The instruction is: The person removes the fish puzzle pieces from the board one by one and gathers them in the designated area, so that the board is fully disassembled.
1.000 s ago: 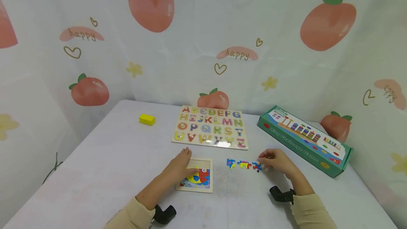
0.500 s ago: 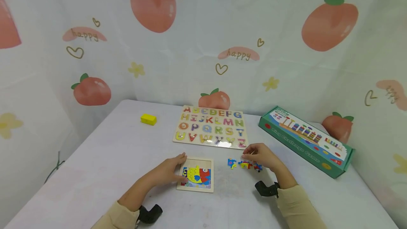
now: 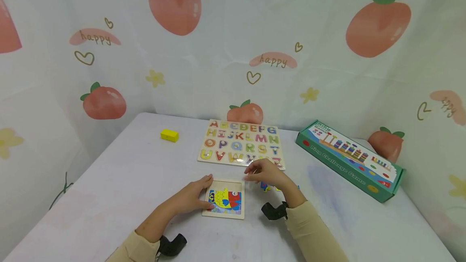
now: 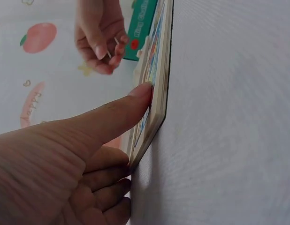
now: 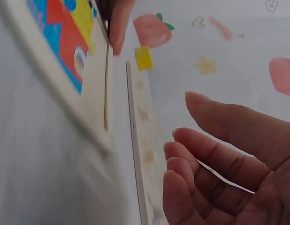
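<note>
A wooden jigsaw puzzle tray (image 3: 225, 216) with a yellow, red and blue fish picture lies on the table; its top strip is bare wood. My left hand (image 3: 191, 195) holds its left side, thumb over the rim (image 4: 161, 103) and other fingers against the edge. My right hand (image 3: 267, 173) hovers by the tray's upper right corner. In the right wrist view its fingers (image 5: 215, 150) are loosely curled, thumb apart, with nothing visible between the tips. Loose puzzle pieces (image 3: 264, 186) lie under and beside it, partly hidden by the hand and forearm.
An alphabet board (image 3: 238, 142) lies behind the tray. To the back right stands a green Ring Challenge Game box (image 3: 349, 159). A yellow block (image 3: 169, 135) sits at the back left. Fruit-printed cloth (image 3: 204, 76) hangs behind the table.
My right hand has moved left from the loose pieces to the tray's upper right corner. My left hand has drawn back from over the picture to the tray's left edge.
</note>
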Demonstrator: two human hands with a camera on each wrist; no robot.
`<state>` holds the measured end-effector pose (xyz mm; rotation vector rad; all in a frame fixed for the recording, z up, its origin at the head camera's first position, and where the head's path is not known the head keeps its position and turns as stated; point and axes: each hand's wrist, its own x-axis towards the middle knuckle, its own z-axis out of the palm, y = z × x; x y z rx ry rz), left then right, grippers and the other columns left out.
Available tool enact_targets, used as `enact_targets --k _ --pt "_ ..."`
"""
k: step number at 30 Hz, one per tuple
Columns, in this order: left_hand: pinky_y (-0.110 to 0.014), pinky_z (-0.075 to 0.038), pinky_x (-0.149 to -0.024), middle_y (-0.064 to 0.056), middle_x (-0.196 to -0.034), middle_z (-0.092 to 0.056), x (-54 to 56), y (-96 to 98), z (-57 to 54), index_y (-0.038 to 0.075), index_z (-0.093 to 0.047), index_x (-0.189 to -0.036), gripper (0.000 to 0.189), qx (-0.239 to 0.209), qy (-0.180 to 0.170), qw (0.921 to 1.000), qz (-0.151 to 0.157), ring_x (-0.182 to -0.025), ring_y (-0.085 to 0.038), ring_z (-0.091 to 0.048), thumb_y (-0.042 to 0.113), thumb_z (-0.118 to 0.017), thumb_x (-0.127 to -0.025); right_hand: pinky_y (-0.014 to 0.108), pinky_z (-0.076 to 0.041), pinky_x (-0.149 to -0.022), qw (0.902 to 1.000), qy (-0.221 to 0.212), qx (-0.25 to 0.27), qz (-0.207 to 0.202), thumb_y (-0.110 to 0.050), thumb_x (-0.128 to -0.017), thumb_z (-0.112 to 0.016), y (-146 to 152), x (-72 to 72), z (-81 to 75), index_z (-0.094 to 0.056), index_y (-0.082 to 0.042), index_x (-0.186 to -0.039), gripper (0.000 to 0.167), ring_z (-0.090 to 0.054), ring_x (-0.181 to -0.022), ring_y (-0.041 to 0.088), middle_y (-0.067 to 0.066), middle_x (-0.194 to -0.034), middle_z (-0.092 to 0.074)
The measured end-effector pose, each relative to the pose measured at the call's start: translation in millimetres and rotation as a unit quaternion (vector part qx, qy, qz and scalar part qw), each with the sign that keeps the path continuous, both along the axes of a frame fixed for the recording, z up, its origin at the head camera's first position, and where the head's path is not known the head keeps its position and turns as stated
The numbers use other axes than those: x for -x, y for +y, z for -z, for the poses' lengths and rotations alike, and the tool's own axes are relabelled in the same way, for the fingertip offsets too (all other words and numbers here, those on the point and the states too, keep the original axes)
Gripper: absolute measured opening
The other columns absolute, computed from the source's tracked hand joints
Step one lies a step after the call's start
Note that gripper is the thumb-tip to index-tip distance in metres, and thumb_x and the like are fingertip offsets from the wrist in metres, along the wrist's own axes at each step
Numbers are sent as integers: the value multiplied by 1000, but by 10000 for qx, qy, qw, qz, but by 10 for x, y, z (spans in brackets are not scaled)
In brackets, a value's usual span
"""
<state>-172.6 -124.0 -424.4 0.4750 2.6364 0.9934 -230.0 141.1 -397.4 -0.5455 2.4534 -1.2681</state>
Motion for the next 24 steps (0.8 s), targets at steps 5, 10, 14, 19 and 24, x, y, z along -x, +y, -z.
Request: enact_targets --k 5,10,14,19,24 --pt "-50 -26 -113 -10 -152 -30 14 -14 6 1 -38 -141 81 -19 -12 10000 52 -141 -32 -25 26 -78 -75 29 -54 -63 9992 -189 19 -360 -18 -82 -72 -283 18 1 -69 -1 -96 22 -55 -64 12 2 -79 -63" --pt "-51 -25 -112 -12 -152 -31 24 -31 13 0 -39 -140 80 -84 22 9998 197 -141 -33 -25 28 -77 -76 23 -53 -60 9963 -378 52 -765 -13 -81 -71 -506 -1 15 -69 1 -96 20 -55 -62 10 3 -76 -63" --pt "-52 -25 -112 -13 -151 -32 20 -26 5 -1 -39 -140 80 -132 -3 9997 211 -140 -35 -26 28 -77 -75 21 -51 -59 9946 -477 -63 -917 -10 -81 -71 -630 -18 39 -69 1 -95 18 -54 -60 10 1 -72 -60" --pt "-52 -26 -112 -12 -151 -32 15 -21 -11 1 -39 -140 81 -103 -46 9998 169 -141 -34 -25 29 -77 -75 18 -44 -54 9931 -551 -282 -997 -9 -80 -72 -721 -44 82 -69 -1 -90 13 -48 -57 9 -2 -66 -54" --pt "-51 -26 -112 -12 -151 -31 11 -18 -20 1 -40 -140 80 -102 -53 9998 157 -141 -33 -25 29 -77 -75 18 -41 -53 9930 -599 -434 -925 -8 -79 -73 -770 -63 135 -69 -3 -84 8 -46 -56 9 -2 -64 -53"
